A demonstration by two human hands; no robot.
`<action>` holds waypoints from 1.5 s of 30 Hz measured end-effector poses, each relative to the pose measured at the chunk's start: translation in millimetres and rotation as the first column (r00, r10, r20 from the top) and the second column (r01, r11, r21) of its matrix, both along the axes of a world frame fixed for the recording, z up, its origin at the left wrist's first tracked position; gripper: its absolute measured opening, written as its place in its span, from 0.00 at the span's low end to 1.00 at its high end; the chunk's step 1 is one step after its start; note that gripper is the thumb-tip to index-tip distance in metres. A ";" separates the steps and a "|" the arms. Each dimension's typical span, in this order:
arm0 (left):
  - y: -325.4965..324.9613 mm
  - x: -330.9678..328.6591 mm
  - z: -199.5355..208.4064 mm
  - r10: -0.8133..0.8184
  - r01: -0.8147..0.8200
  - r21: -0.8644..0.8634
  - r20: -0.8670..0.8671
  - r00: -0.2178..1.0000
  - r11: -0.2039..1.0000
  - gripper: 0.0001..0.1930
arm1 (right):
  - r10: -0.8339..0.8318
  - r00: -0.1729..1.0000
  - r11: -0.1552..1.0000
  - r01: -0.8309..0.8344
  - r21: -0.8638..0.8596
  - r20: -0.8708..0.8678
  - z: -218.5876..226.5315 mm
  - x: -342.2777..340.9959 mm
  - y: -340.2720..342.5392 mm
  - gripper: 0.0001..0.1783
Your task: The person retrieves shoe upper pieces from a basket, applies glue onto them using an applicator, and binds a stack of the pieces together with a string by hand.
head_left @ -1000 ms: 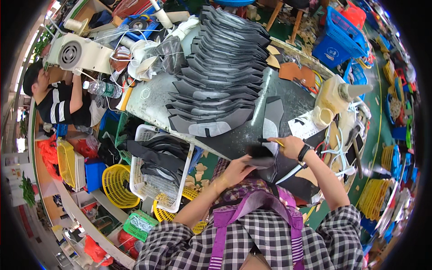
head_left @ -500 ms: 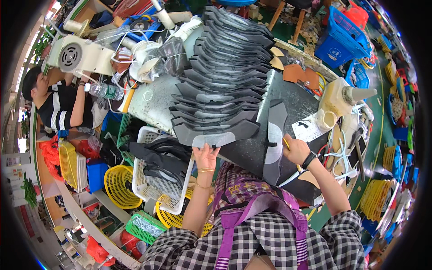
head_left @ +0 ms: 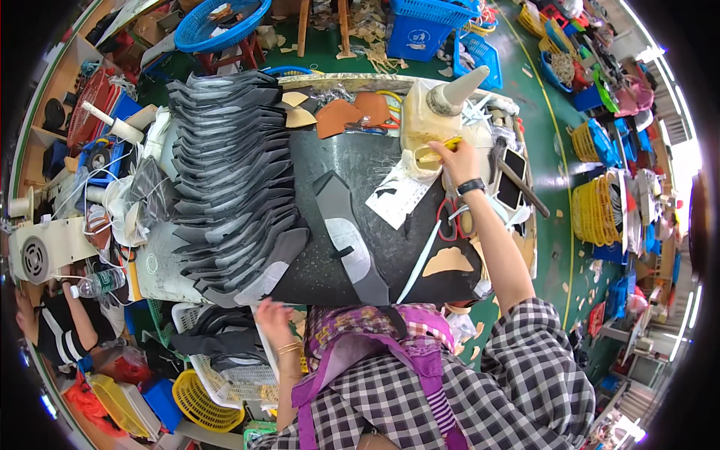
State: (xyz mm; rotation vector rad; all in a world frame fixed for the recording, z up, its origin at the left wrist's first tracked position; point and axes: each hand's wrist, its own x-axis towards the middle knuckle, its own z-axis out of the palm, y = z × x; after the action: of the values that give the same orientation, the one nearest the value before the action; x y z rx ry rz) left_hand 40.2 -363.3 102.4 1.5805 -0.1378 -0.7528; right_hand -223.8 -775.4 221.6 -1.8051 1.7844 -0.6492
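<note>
My right hand [head_left: 457, 161] pinches a yellow-handled brush [head_left: 451, 142] at the mouth of a cream plastic glue pot [head_left: 414, 124]; the brush tip is hidden. My left hand [head_left: 276, 324], slightly blurred, is open and empty below the front end of a long overlapping row of dark grey cut pieces [head_left: 232, 180]. Pale patches show on these pieces. One separate dark grey piece [head_left: 349, 241] lies on the black work surface [head_left: 322, 154], with a whitish patch across its middle and a small black tab on it.
Right of the single piece lie a printed sheet [head_left: 399, 196], red-handled scissors [head_left: 448, 221], a hammer [head_left: 525, 187] and a phone [head_left: 511, 178]. A white basket [head_left: 225, 386] of dark pieces stands at the lower left. Another person [head_left: 67, 322] sits at far left, near a bottle [head_left: 101, 283].
My right hand has moved from the single piece to the glue pot with the brush. My left hand has come away from the row's front piece. The whole view has turned rightward.
</note>
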 end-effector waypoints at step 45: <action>-123.8 -46.1 14.5 -0.734 0.563 0.533 0.645 0.213 0.632 0.34 | 0.330 0.718 0.816 -0.544 0.198 0.612 -81.9 30.8 116.7 0.09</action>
State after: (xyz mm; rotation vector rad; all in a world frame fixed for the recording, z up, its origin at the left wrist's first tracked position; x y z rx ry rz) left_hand -6.0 -487.2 117.0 1.9538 -1.6350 -0.5550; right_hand -193.1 -658.7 139.7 -1.4952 0.9430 -0.5216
